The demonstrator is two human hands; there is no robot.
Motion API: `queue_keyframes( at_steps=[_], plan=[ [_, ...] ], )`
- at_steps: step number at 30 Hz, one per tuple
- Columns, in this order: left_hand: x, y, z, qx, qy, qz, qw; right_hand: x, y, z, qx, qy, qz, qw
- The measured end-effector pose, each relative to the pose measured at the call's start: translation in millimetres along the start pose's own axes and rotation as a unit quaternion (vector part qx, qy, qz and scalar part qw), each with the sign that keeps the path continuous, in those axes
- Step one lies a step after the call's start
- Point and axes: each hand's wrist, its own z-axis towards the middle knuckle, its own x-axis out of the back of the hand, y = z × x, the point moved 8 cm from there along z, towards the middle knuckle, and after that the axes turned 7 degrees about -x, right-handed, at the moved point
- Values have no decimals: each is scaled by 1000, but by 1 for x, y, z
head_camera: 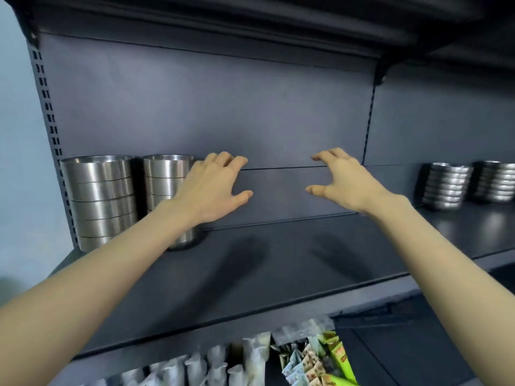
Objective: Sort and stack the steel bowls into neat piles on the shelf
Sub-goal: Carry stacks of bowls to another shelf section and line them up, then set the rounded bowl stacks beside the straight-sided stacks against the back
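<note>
Two tall piles of straight-sided steel bowls stand at the left end of the dark shelf (pixel 250 274): one pile (pixel 100 199) against the left upright and a second pile (pixel 164 179) just right of it. My left hand (pixel 211 188) hovers in front of the second pile with relaxed fingers, holding nothing and hiding part of it. My right hand (pixel 340 179) hangs over the bare middle of the shelf, fingers loosely curled and empty. Two shorter piles of flared steel bowls (pixel 446 185) (pixel 498 182) stand on the neighbouring shelf section at the right.
A grey back panel (pixel 223 112) closes the shelf behind, and another shelf (pixel 278 20) overhangs above. Below the front edge, a lower shelf holds pale pouches (pixel 217 366) and colourful packets (pixel 315 360). A slotted upright (pixel 47 112) bounds the left side.
</note>
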Motion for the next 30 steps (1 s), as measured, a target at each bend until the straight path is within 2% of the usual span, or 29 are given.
queue_keyframes(
  at_steps=[8, 12, 20, 30],
  plan=[
    [-28, 162, 29, -60, 1, -22, 998, 51, 141, -70, -27, -7, -46, 999],
    [-38, 221, 62, -94, 2, -13, 995, 74, 206, -78, -47, -11, -57, 997],
    [-76, 295, 156, -112, 41, -24, 993, 109, 324, -40, -71, 29, -58, 995],
    [-180, 384, 295, -137, 20, -61, 988, 129, 481, 32, -93, 32, -81, 992]
  ],
)
